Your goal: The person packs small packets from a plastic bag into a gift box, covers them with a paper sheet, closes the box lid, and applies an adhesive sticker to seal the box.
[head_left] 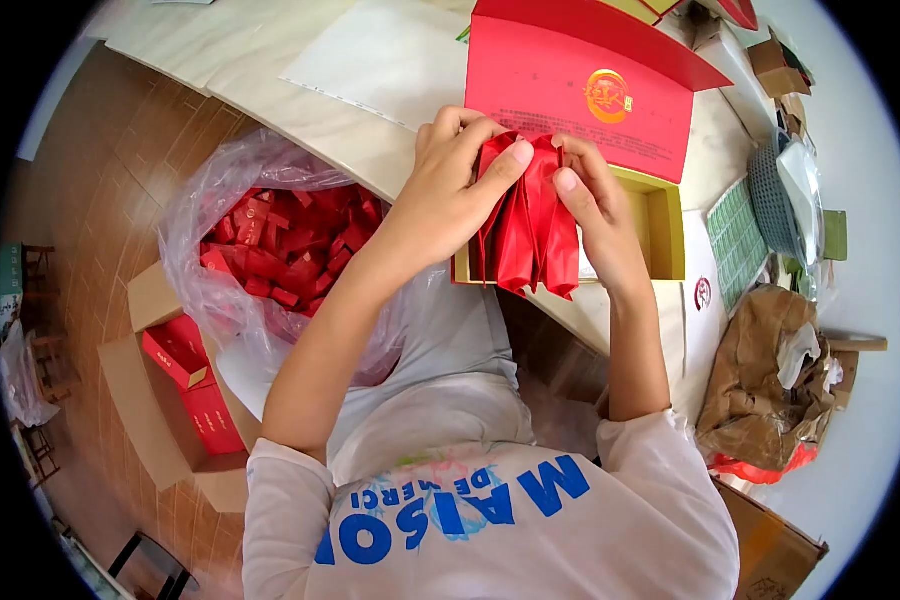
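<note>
A bunch of shiny red packets (528,230) is held at one o'clock from the middle of the view. Its upper left part is clasped by the left grip (450,175), and its right edge is pinched by the right grip (610,225). Behind the packets a yellow-lined box (662,225) is partly hidden, its red lid (540,65) raised at one o'clock from them. On the pale surface (210,45), a white sheet (370,65) is laid toward ten o'clock. At nine o'clock small red packs (275,245) are piled in a plastic bag (192,225); at eight, red boxes (210,418) are held by an open carton (135,395).
</note>
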The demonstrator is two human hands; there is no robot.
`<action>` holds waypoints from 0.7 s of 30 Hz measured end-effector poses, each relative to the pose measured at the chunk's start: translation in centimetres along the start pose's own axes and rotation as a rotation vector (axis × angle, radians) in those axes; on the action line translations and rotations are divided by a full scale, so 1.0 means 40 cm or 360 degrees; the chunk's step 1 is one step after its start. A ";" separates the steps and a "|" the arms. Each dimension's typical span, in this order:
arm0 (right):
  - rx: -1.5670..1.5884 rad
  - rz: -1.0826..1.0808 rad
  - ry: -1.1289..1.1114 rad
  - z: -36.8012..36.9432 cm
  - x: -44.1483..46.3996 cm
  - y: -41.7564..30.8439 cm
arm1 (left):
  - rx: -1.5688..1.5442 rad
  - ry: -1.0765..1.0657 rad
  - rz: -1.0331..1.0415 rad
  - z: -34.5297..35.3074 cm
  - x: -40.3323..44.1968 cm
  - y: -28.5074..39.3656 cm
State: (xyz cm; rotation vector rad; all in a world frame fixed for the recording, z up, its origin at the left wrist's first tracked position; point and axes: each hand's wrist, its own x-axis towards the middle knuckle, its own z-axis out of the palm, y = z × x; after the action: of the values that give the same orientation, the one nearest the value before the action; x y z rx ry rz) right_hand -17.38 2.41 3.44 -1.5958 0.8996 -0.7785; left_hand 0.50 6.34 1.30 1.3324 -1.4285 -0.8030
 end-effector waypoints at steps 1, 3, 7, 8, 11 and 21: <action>-0.0002 0.0003 -0.0002 0.001 0.000 0.000 | -0.0014 0.0039 0.0009 0.001 0.000 -0.002; -0.0098 -0.0013 0.0005 0.003 -0.003 0.001 | 0.0002 0.0047 0.0002 0.000 0.001 0.002; -0.0219 -0.0019 0.0016 0.005 0.000 0.006 | 0.0189 0.0171 0.0146 0.014 0.002 -0.014; -0.0320 -0.0053 0.0029 0.007 0.004 0.006 | 0.0185 0.0182 0.0137 0.021 0.004 -0.024; -0.0531 -0.0186 0.0077 0.025 0.006 0.014 | 0.0365 0.0389 0.0327 0.044 -0.001 -0.030; -0.0876 0.0078 0.0194 0.030 -0.004 -0.021 | -0.0060 0.0584 0.0083 0.023 -0.061 -0.044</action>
State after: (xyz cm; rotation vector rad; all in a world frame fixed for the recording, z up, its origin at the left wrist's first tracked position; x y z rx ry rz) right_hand -16.29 3.24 4.03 -2.0047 1.3166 -0.6278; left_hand -0.01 8.25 -1.13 1.3283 -1.1471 -0.5157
